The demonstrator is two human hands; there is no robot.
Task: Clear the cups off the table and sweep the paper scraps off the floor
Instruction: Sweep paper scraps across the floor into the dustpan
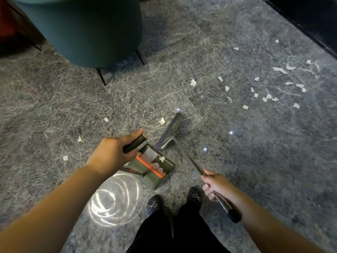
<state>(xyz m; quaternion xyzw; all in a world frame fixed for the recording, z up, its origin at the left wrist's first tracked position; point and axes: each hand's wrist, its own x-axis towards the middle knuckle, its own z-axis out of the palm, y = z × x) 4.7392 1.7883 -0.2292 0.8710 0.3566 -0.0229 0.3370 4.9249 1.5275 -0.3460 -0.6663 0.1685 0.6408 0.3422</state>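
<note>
the left hand point(116, 152) is wrapped tight round the dark handle of the dustpan point(153, 167), whose green pan sits on the grey stone floor point(237, 161) just ahead of the person's black shoes. the right hand point(214, 185) is clamped on the long shaft of the broom point(171, 134), partway up, with the brush head down on the floor just beyond the pan's mouth. one white scrap point(162, 159) already lies inside the pan.

from where i stand this looks like the sweeping half of the job, and early in it. a few paper scraps point(161, 120) lie close to the brush and off to the left, but the thick scatter point(269, 92) is well away to the right, toward the dark edge of the room. no cups are in sight, so i can't say how that part stands.

next, i'd guess, the broom has to reach out past the nearest scrap and draw it back toward the pan, while the left hand keeps the pan's lip flat on the floor. the far scatter will want a step to the right first. a teal stool point(87, 30) stands behind, out of the way.
</note>
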